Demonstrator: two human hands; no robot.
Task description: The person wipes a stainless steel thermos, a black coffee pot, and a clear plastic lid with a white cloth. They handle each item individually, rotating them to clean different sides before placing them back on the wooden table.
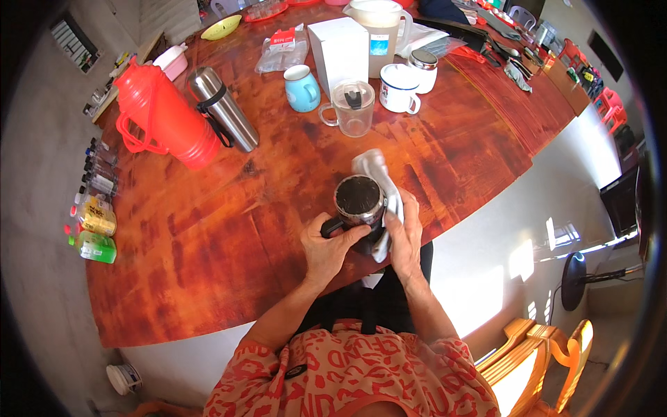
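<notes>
Faced a large red-brown wooden table [229,229], torso close to the near edge, with a wooden chair [531,361] off to the right. Angled both forearms inward, elbows apart, wrists converging at the near edge — left forearm slanting up and rightward, right forearm up and leftward.

Had across the table, at left, a red flask [167,115] beside a steel bottle [226,108]. Had, farther ahead, a pitcher [388,48] behind a white box [340,59]; nearer, a clear cup [353,118], a white mug [397,90] and a light-blue mug [299,90].

Positioned the dark mug [358,196] between both hands at the near edge, round top facing up, handle [332,226] toward the left. Could not confirm contact between mug base and tabletop.

Held the mug with the left hand [326,254] at the handle side: fingers curled and partly hidden, thumb laid rightward across the near wall. Clasped a pale cloth [389,198] with the right hand [408,236] against the mug's right side — thumb pointing up the near face, fingers close together along the outer side, upper cloth end projecting past the rim.
</notes>
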